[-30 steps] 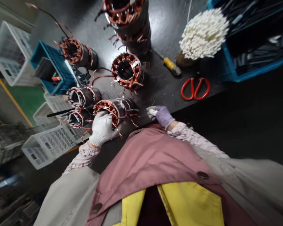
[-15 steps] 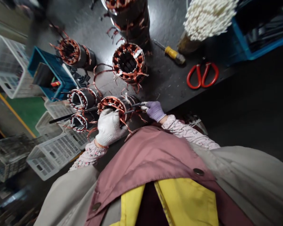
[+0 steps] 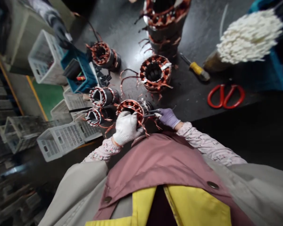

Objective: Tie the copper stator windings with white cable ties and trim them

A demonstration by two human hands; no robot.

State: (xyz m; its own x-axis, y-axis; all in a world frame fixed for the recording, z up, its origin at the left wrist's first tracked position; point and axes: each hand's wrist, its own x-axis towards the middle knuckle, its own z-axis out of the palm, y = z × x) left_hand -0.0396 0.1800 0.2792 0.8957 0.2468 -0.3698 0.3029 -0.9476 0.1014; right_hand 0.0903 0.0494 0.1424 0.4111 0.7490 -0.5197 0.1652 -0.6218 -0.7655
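Observation:
My left hand (image 3: 125, 128), in a white knit glove, is closed on the near rim of a motor stator (image 3: 134, 106) lying on its side, its copper windings facing left; the fingertips are partly hidden. Beyond the stator's right end, my right hand (image 3: 168, 118) wears a purple glove with pale fingertips. It pinches dark sleeved lead wires (image 3: 151, 115) that reach out from the stator. Loose copper ends hang below. To the left lie two smaller stators, an upper one (image 3: 103, 96) and a lower one (image 3: 94, 117). Another wound stator (image 3: 155, 72) stands just behind.
Stacked stators (image 3: 165, 31) stand at the back of the dark table (image 3: 129, 37). A yellow-handled screwdriver (image 3: 198, 71), red-handled scissors (image 3: 223, 96) and a bundle of white sticks (image 3: 250, 36) lie right. Left are a blue bin (image 3: 88, 84), white crates (image 3: 61, 142) and a co-worker's arm (image 3: 54, 20).
The camera has turned, so the scene sits farther right in view. A co-worker's gloved arm now shows near the blue bin. Both my hands keep their places at the stator.

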